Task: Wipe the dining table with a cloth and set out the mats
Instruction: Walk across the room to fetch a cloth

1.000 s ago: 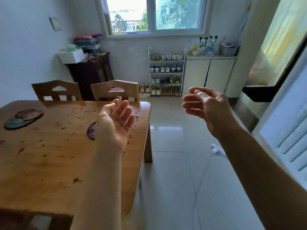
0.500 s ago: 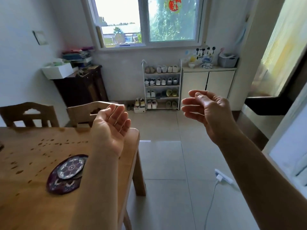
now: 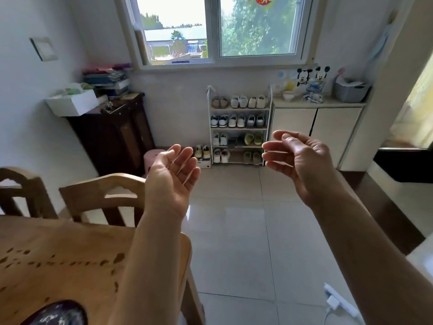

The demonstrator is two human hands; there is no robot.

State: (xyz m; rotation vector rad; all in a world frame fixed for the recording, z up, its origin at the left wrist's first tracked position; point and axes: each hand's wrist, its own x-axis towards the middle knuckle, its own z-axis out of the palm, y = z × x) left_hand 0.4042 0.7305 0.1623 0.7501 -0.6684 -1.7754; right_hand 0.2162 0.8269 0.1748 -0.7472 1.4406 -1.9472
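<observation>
The wooden dining table (image 3: 70,259) fills the lower left, its top dotted with dark spots and crumbs. A dark round patterned mat (image 3: 56,313) lies on it at the bottom edge, partly cut off. My left hand (image 3: 171,177) is raised palm up above the table's far right corner, fingers apart, holding nothing. My right hand (image 3: 297,160) hovers over the floor to the right, fingers loosely curled, also holding nothing. No cloth is in view.
Two wooden chairs (image 3: 103,198) stand behind the table. A dark cabinet (image 3: 114,132) with a white box, a shoe rack (image 3: 239,130) and a white cupboard (image 3: 314,127) line the far wall under the window. A white power strip (image 3: 339,301) lies on the tiled floor.
The view has tilted up and turned right, so the table dropped toward the lower left and the far mats went out of sight. Both hands stayed raised and holding nothing.
</observation>
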